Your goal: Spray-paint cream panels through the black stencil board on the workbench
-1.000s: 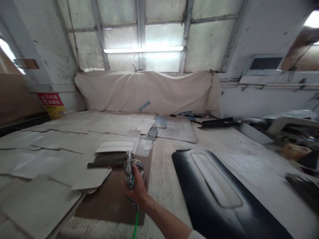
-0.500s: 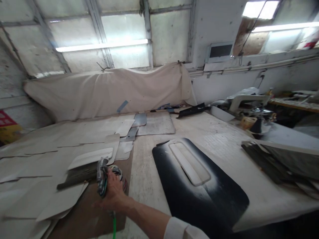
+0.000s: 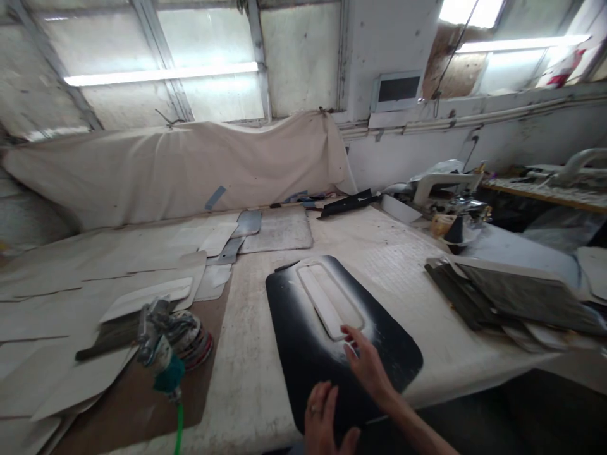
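A black panel (image 3: 303,354) with rounded corners lies flat on the covered table. Over its far half sits a pale oblong frame (image 3: 359,302) with a white strip (image 3: 320,300) inside it, ringed by whitish overspray. My left hand (image 3: 322,417) is at the panel's near edge, fingers stretched forward and holding nothing. Farther in, my right hand (image 3: 367,366) reaches to the near end of the frame, fingers apart and slightly bent; whether the fingertips touch it I cannot tell. Left of the panel a spray gun (image 3: 154,325) with a green hose (image 3: 179,426) rests beside a stained can (image 3: 196,341).
Overlapping pale sheets (image 3: 42,316) cover the table's left side. A stack of dark panels (image 3: 516,291) lies at the right. Behind it stands a sewing machine (image 3: 446,183). A draped cloth (image 3: 190,164) hangs along the back, with grey pieces (image 3: 279,229) before it.
My right hand has let go of the spray gun and moved right to the frame on the black panel. My left hand has come into view. The view has turned right.
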`<state>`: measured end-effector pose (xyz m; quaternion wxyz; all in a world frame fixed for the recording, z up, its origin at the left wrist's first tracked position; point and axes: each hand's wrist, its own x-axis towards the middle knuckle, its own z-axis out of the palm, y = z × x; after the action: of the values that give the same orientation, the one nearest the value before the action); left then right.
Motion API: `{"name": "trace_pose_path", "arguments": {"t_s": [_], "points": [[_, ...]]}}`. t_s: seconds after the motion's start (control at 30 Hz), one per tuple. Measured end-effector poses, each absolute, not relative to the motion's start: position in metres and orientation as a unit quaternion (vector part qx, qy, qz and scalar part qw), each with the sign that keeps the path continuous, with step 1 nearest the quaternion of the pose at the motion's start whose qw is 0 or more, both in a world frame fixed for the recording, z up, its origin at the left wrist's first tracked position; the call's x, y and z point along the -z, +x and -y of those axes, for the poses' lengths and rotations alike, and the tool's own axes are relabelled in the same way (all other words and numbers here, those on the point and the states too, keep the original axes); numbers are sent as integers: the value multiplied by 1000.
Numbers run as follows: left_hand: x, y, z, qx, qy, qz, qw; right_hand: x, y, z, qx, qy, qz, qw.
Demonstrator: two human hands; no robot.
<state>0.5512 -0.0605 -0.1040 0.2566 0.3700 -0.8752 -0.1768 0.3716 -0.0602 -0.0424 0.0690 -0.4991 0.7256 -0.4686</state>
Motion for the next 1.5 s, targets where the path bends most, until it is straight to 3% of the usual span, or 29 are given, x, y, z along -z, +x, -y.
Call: {"name": "trace_pose_path", "arguments": {"t_s": [0.07,0.2,0.33,0.47,0.73,1.03,1.2,1.33,1.5], "points": [[102,504,59,242,296,908,172,63,324,29,418,-504,-754,49],[86,469,57,297,339,891,48,104,276,-17,327,-540,-774,35],[72,479,51,316,336,886,38,125,264,-35,277,-576,-769,24],[74,476,39,259,353,898,53,124,258,-29,246,-583,-774,0],[85,459,69,274,491,799,213,122,249,-22,187,-576,-795,-31],[-25,482,233,225,571,688,387,138,254,-16,130,-583,-800,-55],[-70,495,279,198,533,704,426,136,223,-10,247,-536,-807,7],[-78,495,287,194,500,725,431,75,243,41,386,-440,-808,70],[-85,497,284,176,446,756,446,-2,327,153,526,-439,-700,200]]}}
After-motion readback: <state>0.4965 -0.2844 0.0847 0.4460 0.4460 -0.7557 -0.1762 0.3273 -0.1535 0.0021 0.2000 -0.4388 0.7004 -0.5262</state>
